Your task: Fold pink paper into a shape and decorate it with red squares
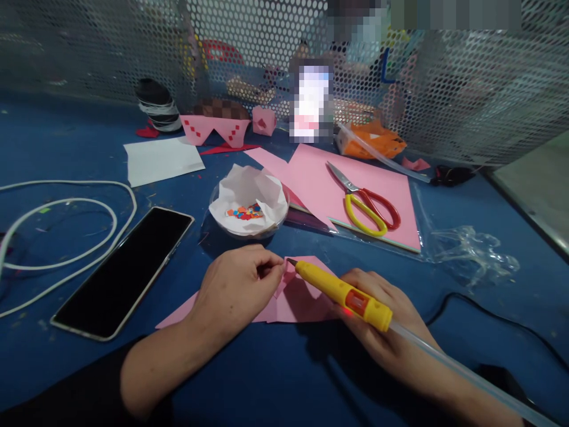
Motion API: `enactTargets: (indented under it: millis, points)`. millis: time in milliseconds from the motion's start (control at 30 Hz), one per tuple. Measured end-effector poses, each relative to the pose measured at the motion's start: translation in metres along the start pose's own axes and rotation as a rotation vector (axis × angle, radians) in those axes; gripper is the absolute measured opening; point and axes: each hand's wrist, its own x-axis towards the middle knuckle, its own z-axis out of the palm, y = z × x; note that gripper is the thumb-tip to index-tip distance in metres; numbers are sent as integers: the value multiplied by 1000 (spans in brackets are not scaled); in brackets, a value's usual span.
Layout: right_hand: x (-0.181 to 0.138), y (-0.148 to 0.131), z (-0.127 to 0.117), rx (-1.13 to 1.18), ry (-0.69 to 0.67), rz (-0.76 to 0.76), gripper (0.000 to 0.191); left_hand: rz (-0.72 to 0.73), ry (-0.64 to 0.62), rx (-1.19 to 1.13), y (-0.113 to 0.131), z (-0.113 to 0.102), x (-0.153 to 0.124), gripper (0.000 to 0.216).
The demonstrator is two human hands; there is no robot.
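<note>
My right hand (pixel 391 323) is closed around a yellow hot glue pen (pixel 342 290), with a long clear glue stick (pixel 462 365) running out of its back end. A small red light glows by the fingers. The pen's dark nozzle points left, to the upper edge of a folded pink paper (pixel 302 296) lying on the table. There, close to the nozzle, my left hand (pixel 242 284) pinches the paper between thumb and forefinger. The left hand and wrist cover part of the sheet. Whether glue is coming out cannot be made out.
Beyond my hands, a bowl (pixel 249 201) lined with white paper holds small coloured paper bits. Red-and-yellow scissors (pixel 371 204) lie on pink sheets (pixel 306 172). A phone (pixel 128 273) and white cable (pixel 66 201) are left; pink paper glasses (pixel 216 129) stand before a mesh partition (pixel 262 35).
</note>
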Motion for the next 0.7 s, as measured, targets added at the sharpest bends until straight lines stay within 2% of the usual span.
enactTargets:
  millis: [700]
  points:
    - [-2,2,0,10,-35,13,19,8,-36,-13,1,-3,-1,23]
